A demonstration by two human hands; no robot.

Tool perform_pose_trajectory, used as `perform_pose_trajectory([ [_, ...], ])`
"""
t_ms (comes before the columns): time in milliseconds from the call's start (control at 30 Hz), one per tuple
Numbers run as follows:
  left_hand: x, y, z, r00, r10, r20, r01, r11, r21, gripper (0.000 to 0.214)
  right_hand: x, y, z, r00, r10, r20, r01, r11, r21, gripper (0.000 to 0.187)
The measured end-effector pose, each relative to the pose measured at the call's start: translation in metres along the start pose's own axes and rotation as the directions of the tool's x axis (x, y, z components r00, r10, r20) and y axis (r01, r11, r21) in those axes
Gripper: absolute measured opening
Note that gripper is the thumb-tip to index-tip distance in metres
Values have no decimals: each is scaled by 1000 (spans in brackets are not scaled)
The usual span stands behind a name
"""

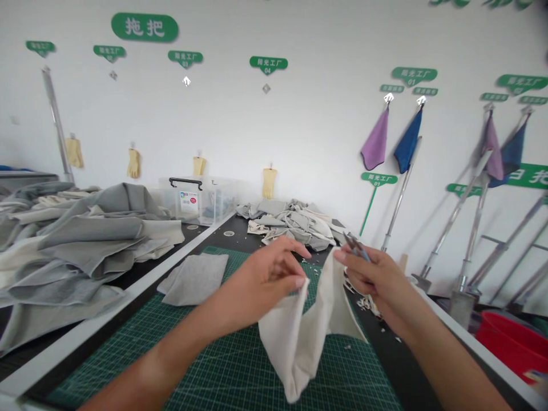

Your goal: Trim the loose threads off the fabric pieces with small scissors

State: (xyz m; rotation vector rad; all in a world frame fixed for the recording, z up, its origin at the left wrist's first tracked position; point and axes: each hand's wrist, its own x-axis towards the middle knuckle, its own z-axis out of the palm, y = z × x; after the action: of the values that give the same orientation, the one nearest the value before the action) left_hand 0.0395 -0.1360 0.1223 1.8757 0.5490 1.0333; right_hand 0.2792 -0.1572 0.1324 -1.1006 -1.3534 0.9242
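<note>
A piece of white cloth (295, 337) hangs in a sagging fold over the green cutting mat (205, 365). My left hand (274, 271) pinches one edge of it between thumb and finger, the other fingers curled above. At the opposite edge my right hand (374, 279) grips the cloth with thumb and fingers. Tucked in that same hand is a small pair of snips (356, 248), its metal tips pointing up and left. Left of the cloth, a folded grey cloth (197, 278) lies flat on the mat.
A large heap of grey and white cloths (94, 234) covers the left table. Behind the mat lie a smaller pile of cloth pieces (295, 222) and a clear plastic box (192, 200). Scraps (368, 305) litter the right edge. A red bucket (509, 342) stands at the right.
</note>
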Motion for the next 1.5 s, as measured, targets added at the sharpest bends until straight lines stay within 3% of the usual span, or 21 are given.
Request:
perform_pose_trajectory([
  [67, 0, -12, 21, 999, -21, 38, 23, 998, -58, 38, -9, 4, 16, 996, 25, 81, -23, 999, -34, 37],
  [200, 2, -33, 43, 978, -26, 208, 61, 985, -164, 25, -19, 13, 32, 986, 50, 156, -39, 997, -73, 42],
  [300, 4, -46, 43, 985, -42, 165, 60, 992, -111, 18, -19, 20, 32, 976, 76, 206, -53, 992, -114, 42],
  [433, 4, -57, 32, 988, -123, 98, 128, 991, -44, 4, -16, 29, 29, 965, 114, 237, -76, 984, -163, 42],
  [567, 3, -54, 18, 985, -170, 37, 173, 981, -92, 8, -15, 36, 22, 978, 167, 124, -155, 983, -98, 45],
  [700, 5, -43, -6, 977, -166, -137, 158, 985, -63, 14, -12, 41, 8, 984, 172, 42, -168, 983, -79, 48],
  [800, 8, -35, -36, 946, -88, -312, 92, 996, -2, 20, -9, 46, -5, 979, 203, 10, -202, 978, -44, 49],
  [900, 12, -27, -76, 849, 50, -526, -11, 997, 77, 24, -7, 53, -17, 978, 207, -26, -207, 978, 2, 48],
  [967, 10, -21, -105, 706, 204, -678, -87, 975, 202, 23, -5, 59, -25, 978, 205, -49, -203, 979, 30, 47],
  [1000, 8, -17, -119, 598, 311, -738, -110, 945, 309, 22, -4, 63, -28, 977, 208, -55, -205, 978, 46, 47],
  [1067, -1, -11, -144, 371, 540, -755, -19, 818, 575, 16, 0, 72, -36, 975, 216, -55, -211, 974, 80, 46],
  [1100, -7, -9, -155, 286, 645, -709, 81, 721, 688, 12, 2, 76, -39, 975, 218, -46, -212, 972, 98, 46],
  [1133, -14, -8, -166, 228, 728, -646, 192, 617, 763, 10, 4, 80, -42, 975, 219, -32, -214, 970, 116, 46],
  [1167, -22, -8, -175, 206, 784, -585, 291, 522, 802, 8, 5, 84, -45, 975, 221, -17, -217, 967, 132, 47],
  [1200, -29, -10, -184, 211, 815, -539, 368, 445, 817, 7, 6, 86, -47, 974, 225, -4, -222, 964, 146, 48],
  [1233, -37, -15, -194, 242, 824, -512, 425, 384, 819, 6, 7, 88, -48, 973, 231, 5, -229, 961, 157, 48],
  [1300, -51, -29, -217, 382, 771, -510, 499, 292, 816, 9, 7, 90, -49, 969, 248, 8, -246, 954, 169, 47],
  [1367, -65, -52, -244, 525, 632, -570, 564, 244, 789, 18, 5, 90, -48, 967, 256, 7, -253, 951, 179, 44],
  [1433, -80, -77, -272, 617, 388, -685, 654, 230, 720, 16, 4, 90, -47, 966, 258, 18, -256, 948, 188, 41],
  [1500, -97, -103, -294, 652, 34, -757, 731, 235, 640, 11, 4, 90, -45, 965, 261, 26, -261, 946, 194, 39],
])
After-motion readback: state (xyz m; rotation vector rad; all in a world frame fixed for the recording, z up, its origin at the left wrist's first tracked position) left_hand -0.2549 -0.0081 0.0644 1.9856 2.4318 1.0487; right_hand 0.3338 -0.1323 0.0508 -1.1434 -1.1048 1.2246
